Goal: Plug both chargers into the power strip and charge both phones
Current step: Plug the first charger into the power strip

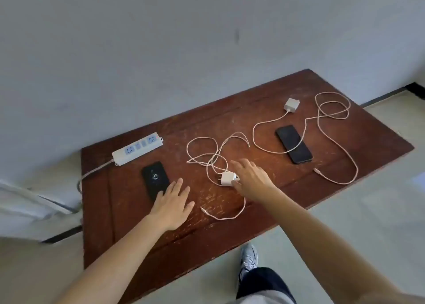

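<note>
Two hands are out over our brown table (230, 246). Our left hand (171, 208) lies flat with its fingers spread, holding nothing, and its fingertips touch the near end of a black phone (153, 177). Our right hand (250, 180) is down on the near charger (227, 177), with fingers around its right side. We cannot tell if the grip is tight yet.

We think this charger is small, light and hard. Its smooth sides are the best place to hold it. The metal pins point left, so we should keep our fingers off them. Its cord (208, 153) is thin and floppy and lies in messy loops. It may drag or snag when we lift, so we should go slow.

Past the left hand sits the strip (137, 149), near the table's back left edge, with nothing plugged in. We see bare table between it and the charger, so there looks to be room to move.

Farther right lies the second phone (294, 143). A cord runs over it to the far charger (291, 105). That cord's big loop nearly reaches the right edge and could slip off.
</note>
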### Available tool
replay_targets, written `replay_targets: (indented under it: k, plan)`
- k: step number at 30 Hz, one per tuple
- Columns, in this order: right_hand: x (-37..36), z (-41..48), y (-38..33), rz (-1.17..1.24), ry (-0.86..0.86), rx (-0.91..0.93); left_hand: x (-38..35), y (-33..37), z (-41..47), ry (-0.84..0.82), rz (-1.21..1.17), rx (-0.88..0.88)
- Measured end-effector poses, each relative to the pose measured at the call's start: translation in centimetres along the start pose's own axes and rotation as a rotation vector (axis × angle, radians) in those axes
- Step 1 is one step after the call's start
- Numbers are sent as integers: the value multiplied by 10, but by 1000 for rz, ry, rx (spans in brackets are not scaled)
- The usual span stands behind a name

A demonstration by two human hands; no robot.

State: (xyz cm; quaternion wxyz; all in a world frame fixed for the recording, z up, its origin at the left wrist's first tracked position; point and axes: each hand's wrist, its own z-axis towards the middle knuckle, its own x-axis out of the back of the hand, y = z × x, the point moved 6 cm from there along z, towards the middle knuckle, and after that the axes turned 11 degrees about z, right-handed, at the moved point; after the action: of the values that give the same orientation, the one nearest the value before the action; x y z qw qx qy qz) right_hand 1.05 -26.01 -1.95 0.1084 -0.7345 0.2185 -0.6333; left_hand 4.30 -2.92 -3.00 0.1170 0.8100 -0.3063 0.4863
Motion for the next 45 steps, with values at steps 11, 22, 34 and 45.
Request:
replay_targets:
  k: [11,22,34,45]
  plan:
    - [-57,70,38,161,-277,196,-33,26,56,-111,-147,192]
    - [12,138,-24,1044,-16,-209,-4,-31,56,33,-412,189]
    - [3,172,-155,818,127,-163,-22,-215,68,200,-163,308]
    - [-75,233,-221,473,-95,164,-81,-236,106,288,-270,357]
